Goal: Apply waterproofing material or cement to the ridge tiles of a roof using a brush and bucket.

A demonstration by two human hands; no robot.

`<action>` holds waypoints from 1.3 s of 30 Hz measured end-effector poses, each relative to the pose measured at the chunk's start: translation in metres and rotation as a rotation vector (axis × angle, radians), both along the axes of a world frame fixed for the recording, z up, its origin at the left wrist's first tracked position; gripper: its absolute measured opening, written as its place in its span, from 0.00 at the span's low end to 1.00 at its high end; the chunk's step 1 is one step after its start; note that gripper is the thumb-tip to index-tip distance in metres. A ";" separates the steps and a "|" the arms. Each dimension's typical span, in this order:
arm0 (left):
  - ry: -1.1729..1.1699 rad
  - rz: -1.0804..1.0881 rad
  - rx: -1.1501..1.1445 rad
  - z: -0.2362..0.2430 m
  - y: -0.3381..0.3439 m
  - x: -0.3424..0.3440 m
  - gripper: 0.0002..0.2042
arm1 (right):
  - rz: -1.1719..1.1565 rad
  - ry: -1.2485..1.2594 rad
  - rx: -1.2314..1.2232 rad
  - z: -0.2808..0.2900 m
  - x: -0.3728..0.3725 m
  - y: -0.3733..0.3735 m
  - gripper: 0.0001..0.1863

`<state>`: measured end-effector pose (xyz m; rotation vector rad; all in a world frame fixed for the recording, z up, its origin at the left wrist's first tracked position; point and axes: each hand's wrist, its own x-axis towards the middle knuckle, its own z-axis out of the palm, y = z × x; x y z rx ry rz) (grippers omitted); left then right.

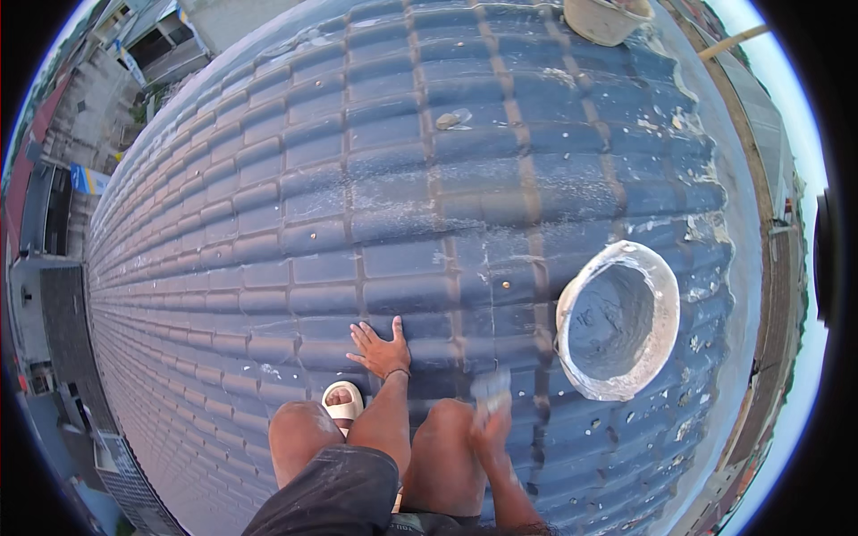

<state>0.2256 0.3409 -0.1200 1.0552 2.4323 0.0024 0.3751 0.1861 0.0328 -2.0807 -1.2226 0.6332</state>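
Observation:
Spread on the blue corrugated tile-pattern roof, my left hand rests with fingers apart, holding nothing. A cream slide sandal on my foot is just below it, between my knees. My right hand, at the lower centre beside my right knee, grips a pale brush-like tool, blurred by motion. To its upper right stands a whitish bucket with grey paste inside and smeared round its rim.
Another bucket sits at the top right. A small pale lump lies on the tiles. The roof's wavy edge runs down the right, spotted with pale residue. Buildings show beyond the left edge.

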 end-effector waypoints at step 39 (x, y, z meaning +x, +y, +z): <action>-0.020 -0.031 0.010 0.004 0.001 -0.010 0.48 | -0.159 -0.191 0.451 -0.070 0.002 0.434 0.21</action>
